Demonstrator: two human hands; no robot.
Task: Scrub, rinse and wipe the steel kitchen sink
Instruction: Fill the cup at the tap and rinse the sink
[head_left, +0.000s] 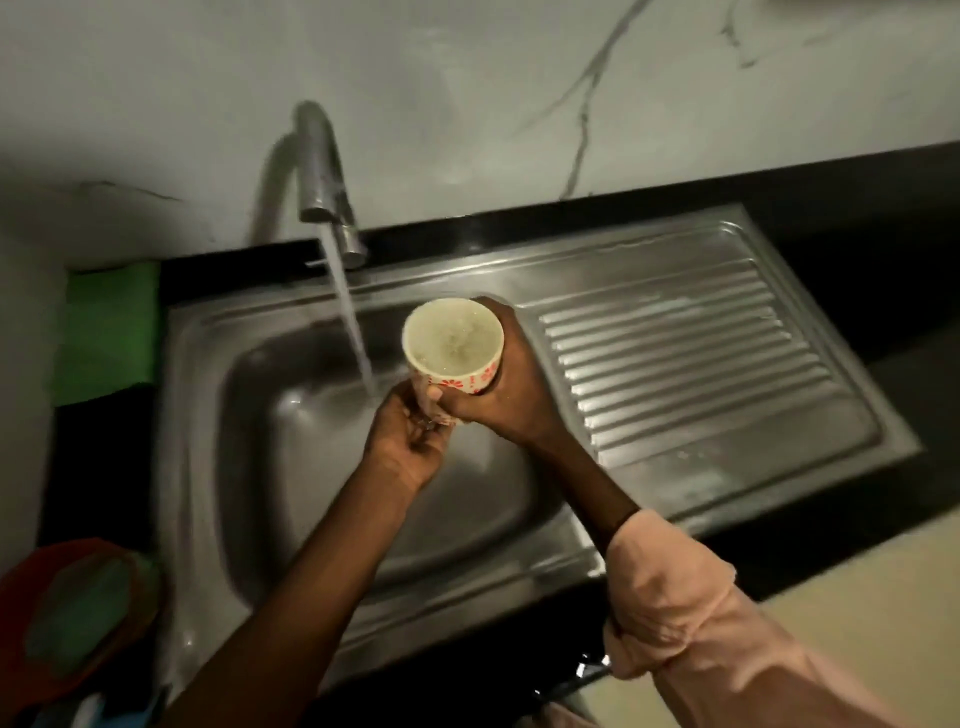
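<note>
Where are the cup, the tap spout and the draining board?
cup (470, 378): head view, its patterned outer wall.
tap spout (320, 171): head view, its curved neck.
draining board (691, 358): head view, its ridges.

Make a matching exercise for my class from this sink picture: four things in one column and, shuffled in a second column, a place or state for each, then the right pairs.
Things
1. cup
2. tap
3. green cloth
4. drainboard

Places or states
A. ribbed steel, right of the basin
B. running water into the basin
C. gripped by the right hand, over the basin
D. lying on the dark counter, left of the sink

Pairs: 1-C, 2-B, 3-D, 4-A
</note>
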